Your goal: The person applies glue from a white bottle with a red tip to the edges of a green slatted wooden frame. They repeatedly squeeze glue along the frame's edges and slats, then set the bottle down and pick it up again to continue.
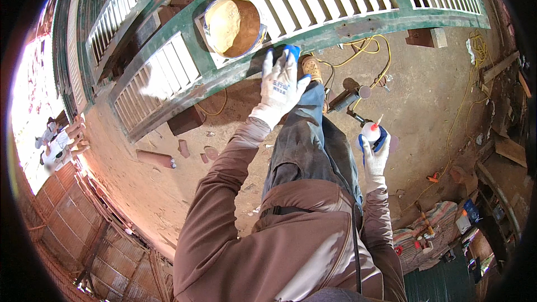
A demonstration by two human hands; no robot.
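My left hand (281,89), in a white work glove with blue fingertips, rests with fingers stretched out at the near edge of a green wooden frame (347,31) with white slats. Just beyond it, a round bucket (258,31) with tan powder inside sits on the frame. Held upright in my gloved right hand (376,154) is a white squeeze bottle (370,130) with a red collar and a pale pointed nozzle. That hand is closed around the bottle, out to the right of my legs and apart from the frame.
On the floor lie a corded power tool (348,99) and a yellow cord (386,61). Wooden blocks (186,121) support the frame. More slatted panels (120,14) stand at far left, and two people sit near the bright opening. Tools (425,241) lie at lower right.
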